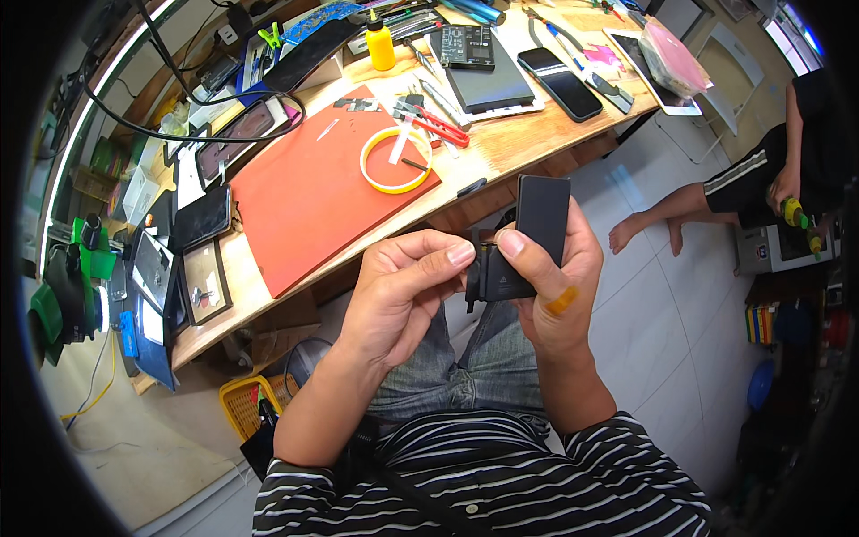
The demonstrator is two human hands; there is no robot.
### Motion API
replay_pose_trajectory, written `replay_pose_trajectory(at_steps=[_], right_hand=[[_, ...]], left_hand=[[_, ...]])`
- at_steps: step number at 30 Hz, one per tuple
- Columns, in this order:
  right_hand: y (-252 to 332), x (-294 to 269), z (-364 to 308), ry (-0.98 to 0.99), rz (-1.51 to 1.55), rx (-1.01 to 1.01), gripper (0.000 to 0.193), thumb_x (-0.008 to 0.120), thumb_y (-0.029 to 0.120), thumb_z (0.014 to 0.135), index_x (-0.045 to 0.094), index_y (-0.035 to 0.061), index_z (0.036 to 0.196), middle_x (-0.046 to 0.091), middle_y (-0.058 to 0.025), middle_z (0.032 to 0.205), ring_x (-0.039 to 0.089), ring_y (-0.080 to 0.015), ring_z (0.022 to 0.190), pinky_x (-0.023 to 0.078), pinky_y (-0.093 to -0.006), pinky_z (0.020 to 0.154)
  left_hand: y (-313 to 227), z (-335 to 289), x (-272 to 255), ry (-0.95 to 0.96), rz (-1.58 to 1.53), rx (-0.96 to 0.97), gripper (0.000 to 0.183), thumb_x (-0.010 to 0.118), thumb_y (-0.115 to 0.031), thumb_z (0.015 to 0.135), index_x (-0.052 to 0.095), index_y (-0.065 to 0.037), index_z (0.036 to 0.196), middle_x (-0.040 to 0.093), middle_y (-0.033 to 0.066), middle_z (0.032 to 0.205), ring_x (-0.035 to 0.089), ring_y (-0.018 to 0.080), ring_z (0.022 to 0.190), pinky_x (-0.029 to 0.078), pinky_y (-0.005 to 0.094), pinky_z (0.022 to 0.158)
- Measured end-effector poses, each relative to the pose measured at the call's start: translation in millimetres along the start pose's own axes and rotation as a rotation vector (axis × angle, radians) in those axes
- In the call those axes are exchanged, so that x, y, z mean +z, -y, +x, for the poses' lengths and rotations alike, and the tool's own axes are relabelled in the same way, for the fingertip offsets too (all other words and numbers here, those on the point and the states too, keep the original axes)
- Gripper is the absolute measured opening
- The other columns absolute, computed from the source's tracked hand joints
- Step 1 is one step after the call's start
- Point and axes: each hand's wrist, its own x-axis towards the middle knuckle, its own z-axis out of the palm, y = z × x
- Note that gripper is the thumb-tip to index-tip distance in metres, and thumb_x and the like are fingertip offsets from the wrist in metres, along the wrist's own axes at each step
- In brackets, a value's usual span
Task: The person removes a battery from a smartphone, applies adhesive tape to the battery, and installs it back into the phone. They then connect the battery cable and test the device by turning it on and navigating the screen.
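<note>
Above my lap, my right hand (568, 268) grips a flat black phone battery (504, 279) with its thumb on top. A second flat dark rectangular piece (542, 213) stands up out of the same grip; I cannot tell whether the two are joined. My left hand (394, 295) is closed in a pinch at the battery's left edge, on a narrow black strip (472, 291). Its fingertips hide part of that strip. A small piece of amber tape (561, 301) sticks to the base of my right thumb.
The wooden bench (510, 139) carries an orange-red mat (304, 197) with a yellow tape roll (365, 166), red-handled tweezers (438, 125), a black phone (559, 85) and a yellow bottle (380, 46). A yellow basket (240, 407) stands below. Another person's leg (667, 213) shows at right.
</note>
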Motion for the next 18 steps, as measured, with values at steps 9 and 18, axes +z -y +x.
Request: replay_pose_trajectory(at_steps=[9,18], right_hand=[[-4.8,-5.2,0.7,0.005,-0.048,0.011,0.028,0.075,0.012,0.09,0.057,0.0011,0.109,0.061,-0.0012,0.087,0.056,-0.0032,0.068,0.046,-0.0183,0.058],[-9.8,-0.7,-3.1,-0.018,-0.234,-0.1,0.027,0.073,0.013,0.093,0.057,0.0009,0.111,0.062,-0.0014,0.093,0.056,-0.005,0.08,0.049,-0.0211,0.071]], left_hand=[[-2.1,-6.2,10.5,-0.078,0.235,0.121,0.021,0.072,-0.003,0.093,0.071,0.006,0.112,0.075,0.0126,0.104,0.07,0.0113,0.089,0.055,0.0247,0.084],[-3.9,-5.1,6.6,-0.133,0.42,0.213,0.013,0.075,0.0,0.09,0.074,0.005,0.101,0.074,0.0066,0.089,0.066,0.0054,0.075,0.053,0.0188,0.07]])
